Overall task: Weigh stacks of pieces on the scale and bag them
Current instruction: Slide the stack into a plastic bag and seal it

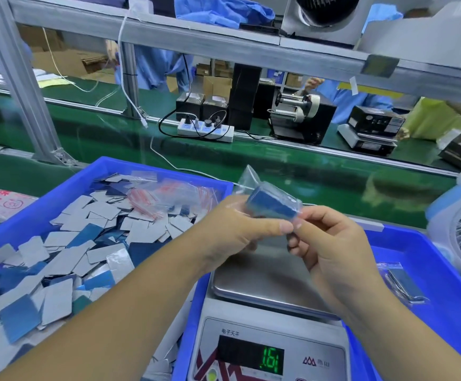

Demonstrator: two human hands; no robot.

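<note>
The bag (267, 193) is thin clear plastic, glossy, over a matt blue stack (272, 209). The scale (267, 353) has a brushed metal pan (262, 276), dull shine. Loose pieces (59, 251) look matt grey or blue. Both trays (31, 215) are smooth blue plastic.

Both hands, left hand (240, 226) and right hand (331, 243), pinch bagged stack (272, 206) above scale (267, 281)

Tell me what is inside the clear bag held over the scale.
Inside the clear bag, which both hands pinch, left hand and right hand, sits a stack of blue pieces. Its count and lower end, behind the fingertips, cannot be seen.
</note>
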